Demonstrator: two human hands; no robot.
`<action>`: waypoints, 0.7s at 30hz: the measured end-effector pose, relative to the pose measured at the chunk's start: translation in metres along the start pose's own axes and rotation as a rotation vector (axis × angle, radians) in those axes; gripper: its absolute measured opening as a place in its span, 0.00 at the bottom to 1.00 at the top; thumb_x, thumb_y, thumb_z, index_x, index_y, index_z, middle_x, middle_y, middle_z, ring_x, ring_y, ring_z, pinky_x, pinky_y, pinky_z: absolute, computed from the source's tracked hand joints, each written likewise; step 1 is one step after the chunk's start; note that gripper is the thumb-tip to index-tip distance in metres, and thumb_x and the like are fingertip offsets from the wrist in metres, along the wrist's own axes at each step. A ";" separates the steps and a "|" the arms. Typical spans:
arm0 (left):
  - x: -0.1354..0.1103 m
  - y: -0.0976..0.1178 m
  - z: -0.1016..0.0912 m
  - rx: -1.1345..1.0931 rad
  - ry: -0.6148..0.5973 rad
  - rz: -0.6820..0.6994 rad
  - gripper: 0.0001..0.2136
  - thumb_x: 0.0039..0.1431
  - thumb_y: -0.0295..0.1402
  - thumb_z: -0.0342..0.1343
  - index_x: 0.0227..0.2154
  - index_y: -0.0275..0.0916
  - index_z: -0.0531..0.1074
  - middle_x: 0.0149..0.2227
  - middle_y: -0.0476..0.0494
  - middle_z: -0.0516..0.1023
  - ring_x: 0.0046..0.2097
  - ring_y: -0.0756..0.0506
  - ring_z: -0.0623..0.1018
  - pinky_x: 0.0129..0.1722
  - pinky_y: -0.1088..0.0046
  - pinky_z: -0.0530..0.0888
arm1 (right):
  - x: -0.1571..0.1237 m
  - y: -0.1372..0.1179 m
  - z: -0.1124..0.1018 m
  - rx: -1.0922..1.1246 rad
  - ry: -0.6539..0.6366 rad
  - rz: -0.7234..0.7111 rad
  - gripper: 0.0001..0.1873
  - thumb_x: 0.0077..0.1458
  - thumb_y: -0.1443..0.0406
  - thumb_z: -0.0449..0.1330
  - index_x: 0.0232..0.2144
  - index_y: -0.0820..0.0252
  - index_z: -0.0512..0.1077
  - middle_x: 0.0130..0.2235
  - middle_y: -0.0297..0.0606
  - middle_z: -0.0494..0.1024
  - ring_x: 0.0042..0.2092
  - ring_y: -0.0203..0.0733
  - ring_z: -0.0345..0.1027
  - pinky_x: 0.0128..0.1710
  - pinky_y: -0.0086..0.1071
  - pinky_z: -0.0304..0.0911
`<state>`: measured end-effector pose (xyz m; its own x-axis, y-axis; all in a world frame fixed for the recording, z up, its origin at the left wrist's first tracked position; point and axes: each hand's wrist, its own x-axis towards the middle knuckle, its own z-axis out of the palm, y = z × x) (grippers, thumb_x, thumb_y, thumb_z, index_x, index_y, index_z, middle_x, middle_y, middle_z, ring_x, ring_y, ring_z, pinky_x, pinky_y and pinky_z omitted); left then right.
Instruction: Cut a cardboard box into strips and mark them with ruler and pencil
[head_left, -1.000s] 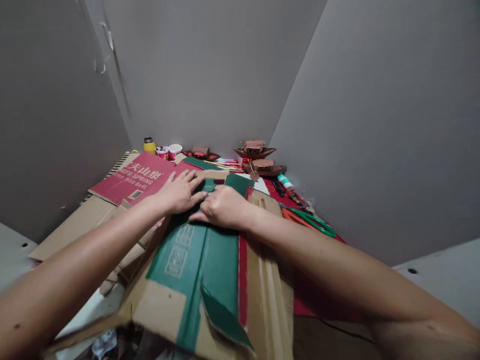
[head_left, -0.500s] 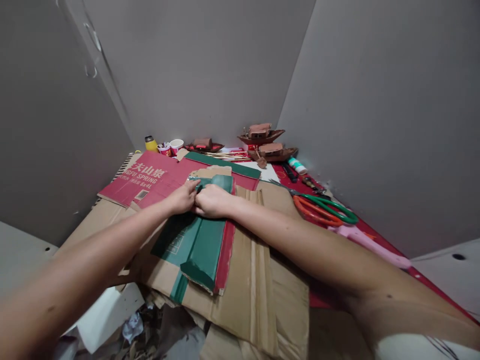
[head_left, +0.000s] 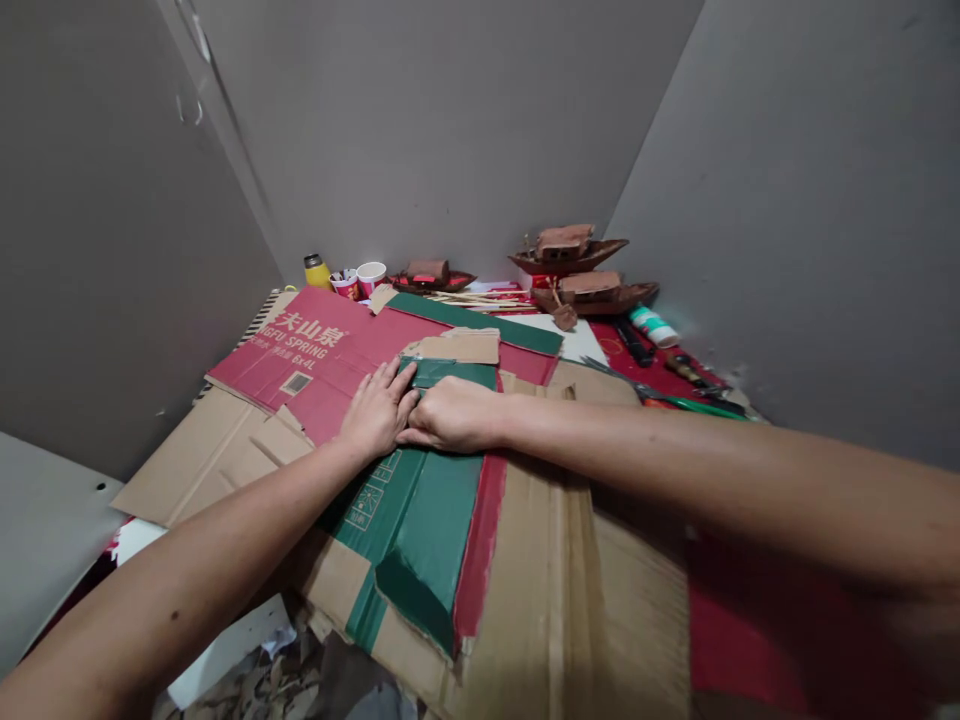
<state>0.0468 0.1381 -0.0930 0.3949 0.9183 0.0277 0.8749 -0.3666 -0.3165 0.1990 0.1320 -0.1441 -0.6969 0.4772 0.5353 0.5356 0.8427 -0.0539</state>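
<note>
**Spread and curled, side by side over the green flap (head_left: 435, 520)**

Our left hand (head_left: 377, 415) lies flat on the cardboard, fingers loosely spread and pointing mostly away from us, with nothing held. Our right hand (head_left: 454, 412) sits right beside it, curled into a fist with the thumb reaching leftward; its inner side is hidden, so we cannot tell whether it pinches an edge.

The green flap lies partly beneath the right hand and on our side of both. Its long axis runs from under the hands back toward us, leaning slightly left. The right hand is the nearer to that line; the left rests along its left side.

A red strip (head_left: 484, 535) follows the flap's right edge. Past that, on our side of the right forearm, lies a brown panel (head_left: 529, 580), and beyond it the red-covered counter (head_left: 739, 620) shows. Left of the left hand, a red printed panel (head_left: 334, 375) lies flat.

Well beyond the left hand stand paper cups (head_left: 371, 277) and a yellow bottle (head_left: 316, 272). Model boats (head_left: 596, 297) sit beyond the right hand, with a white-and-green tube (head_left: 654, 327) near them.
</note>
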 end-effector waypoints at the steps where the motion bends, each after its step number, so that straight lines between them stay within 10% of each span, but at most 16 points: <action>1: 0.000 0.002 0.000 -0.001 -0.012 -0.007 0.25 0.68 0.40 0.37 0.66 0.40 0.52 0.70 0.40 0.48 0.69 0.42 0.50 0.67 0.59 0.49 | -0.002 0.000 0.000 -0.003 0.029 -0.002 0.22 0.65 0.55 0.50 0.33 0.61 0.80 0.31 0.44 0.82 0.33 0.43 0.74 0.30 0.31 0.55; 14: -0.001 0.009 -0.001 0.105 -0.045 0.005 0.32 0.63 0.43 0.47 0.67 0.42 0.46 0.71 0.40 0.44 0.70 0.40 0.47 0.66 0.55 0.48 | -0.010 -0.003 -0.001 0.011 0.077 0.041 0.21 0.65 0.54 0.52 0.36 0.62 0.79 0.37 0.45 0.81 0.36 0.45 0.73 0.34 0.34 0.54; 18: -0.004 0.007 -0.001 0.121 -0.013 -0.006 0.34 0.62 0.45 0.48 0.67 0.41 0.47 0.70 0.38 0.47 0.69 0.38 0.50 0.65 0.54 0.50 | -0.027 -0.052 -0.045 -0.050 0.223 0.031 0.24 0.62 0.51 0.53 0.35 0.67 0.77 0.40 0.51 0.79 0.42 0.50 0.71 0.41 0.39 0.57; 21: -0.005 0.009 -0.002 0.107 0.048 -0.013 0.28 0.66 0.45 0.38 0.66 0.40 0.52 0.69 0.37 0.51 0.68 0.36 0.53 0.65 0.52 0.50 | -0.046 -0.116 -0.067 0.041 0.078 0.076 0.35 0.54 0.38 0.51 0.28 0.64 0.76 0.29 0.47 0.78 0.31 0.49 0.71 0.31 0.37 0.58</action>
<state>0.0538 0.1300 -0.0941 0.3994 0.9135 0.0771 0.8457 -0.3346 -0.4156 0.2008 -0.0044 -0.1065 -0.6145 0.5209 0.5925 0.5645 0.8149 -0.1310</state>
